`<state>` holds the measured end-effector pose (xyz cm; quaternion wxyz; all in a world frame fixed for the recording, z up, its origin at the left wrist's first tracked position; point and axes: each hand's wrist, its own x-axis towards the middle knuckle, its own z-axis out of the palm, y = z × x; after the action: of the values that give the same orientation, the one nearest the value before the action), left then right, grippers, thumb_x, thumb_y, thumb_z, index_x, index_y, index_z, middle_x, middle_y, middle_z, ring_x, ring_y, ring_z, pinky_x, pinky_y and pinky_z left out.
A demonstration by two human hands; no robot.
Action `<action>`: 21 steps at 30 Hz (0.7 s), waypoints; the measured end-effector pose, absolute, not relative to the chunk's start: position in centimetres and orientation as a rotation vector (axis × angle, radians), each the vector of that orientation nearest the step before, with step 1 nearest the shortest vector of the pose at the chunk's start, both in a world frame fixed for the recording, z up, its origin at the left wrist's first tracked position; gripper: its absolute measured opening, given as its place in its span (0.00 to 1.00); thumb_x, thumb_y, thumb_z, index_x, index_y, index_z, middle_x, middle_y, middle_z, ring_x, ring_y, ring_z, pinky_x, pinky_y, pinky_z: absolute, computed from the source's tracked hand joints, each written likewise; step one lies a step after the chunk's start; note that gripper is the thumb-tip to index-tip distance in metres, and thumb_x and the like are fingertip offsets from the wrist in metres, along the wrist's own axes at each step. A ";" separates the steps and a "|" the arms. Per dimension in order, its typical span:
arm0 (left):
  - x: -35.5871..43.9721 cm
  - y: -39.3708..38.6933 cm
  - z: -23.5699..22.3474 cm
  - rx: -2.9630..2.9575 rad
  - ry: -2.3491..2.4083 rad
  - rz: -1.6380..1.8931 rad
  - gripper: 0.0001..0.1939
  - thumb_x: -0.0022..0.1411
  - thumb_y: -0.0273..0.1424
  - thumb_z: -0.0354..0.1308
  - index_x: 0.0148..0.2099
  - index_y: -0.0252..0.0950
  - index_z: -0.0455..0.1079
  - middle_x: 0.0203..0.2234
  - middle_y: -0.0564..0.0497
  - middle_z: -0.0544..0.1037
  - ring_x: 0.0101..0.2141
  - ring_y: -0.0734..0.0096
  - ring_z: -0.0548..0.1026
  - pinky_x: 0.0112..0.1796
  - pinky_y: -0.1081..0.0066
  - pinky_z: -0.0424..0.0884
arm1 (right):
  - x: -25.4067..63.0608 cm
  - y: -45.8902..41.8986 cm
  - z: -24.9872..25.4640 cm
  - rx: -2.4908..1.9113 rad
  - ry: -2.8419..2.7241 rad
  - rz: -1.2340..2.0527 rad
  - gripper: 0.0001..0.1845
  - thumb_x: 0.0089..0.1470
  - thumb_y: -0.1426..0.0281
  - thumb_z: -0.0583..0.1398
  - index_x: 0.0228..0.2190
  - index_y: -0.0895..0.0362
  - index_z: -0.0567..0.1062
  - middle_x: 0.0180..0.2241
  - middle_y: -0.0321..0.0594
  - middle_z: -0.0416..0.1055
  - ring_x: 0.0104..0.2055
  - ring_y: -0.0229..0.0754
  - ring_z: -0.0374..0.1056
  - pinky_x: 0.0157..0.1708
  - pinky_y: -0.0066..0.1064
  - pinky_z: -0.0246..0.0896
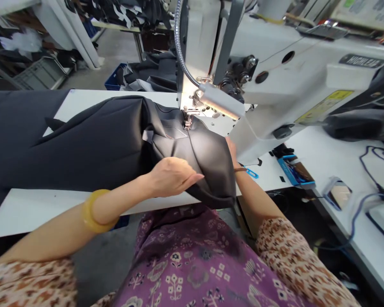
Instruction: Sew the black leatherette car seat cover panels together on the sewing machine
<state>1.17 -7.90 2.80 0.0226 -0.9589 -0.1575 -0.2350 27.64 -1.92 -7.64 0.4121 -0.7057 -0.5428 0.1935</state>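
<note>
A large black sewn cover [115,136], leather-like with seams, lies across the white sewing table. Part of it passes under the needle and presser foot [187,123] of the sewing machine [275,72]. At its near edge is my left hand [174,177], fingers curled in on the black material and thumb pointing right. My right hand [231,149] is at the cover's right side, close to the machine's base; the cover hides most of its fingers. A small white tag [148,136] shows in a fold, left of the needle.
A lit lamp [222,102] hangs beside the needle. Blue thread snips [251,172] lie right of my right wrist. Further right are a blue box [296,170] and a phone [338,192]. Behind the table, a blue crate [113,79] stands by black pieces.
</note>
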 end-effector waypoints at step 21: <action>-2.1 -6.5 2.4 -3.165 -0.376 -0.676 0.18 0.64 0.26 0.42 0.21 0.37 0.57 0.15 0.54 0.64 0.20 0.73 0.60 0.24 0.69 0.55 | 22.6 -1.5 0.7 -0.748 -2.685 -0.423 0.09 0.52 0.74 0.53 0.27 0.56 0.72 0.27 0.37 0.70 0.31 0.39 0.61 0.33 0.32 0.53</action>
<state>-2.05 -6.48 2.39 -0.0581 -0.9697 -0.1153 -0.2072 22.62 -1.50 0.69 0.1607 -0.2618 -0.9401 -0.1481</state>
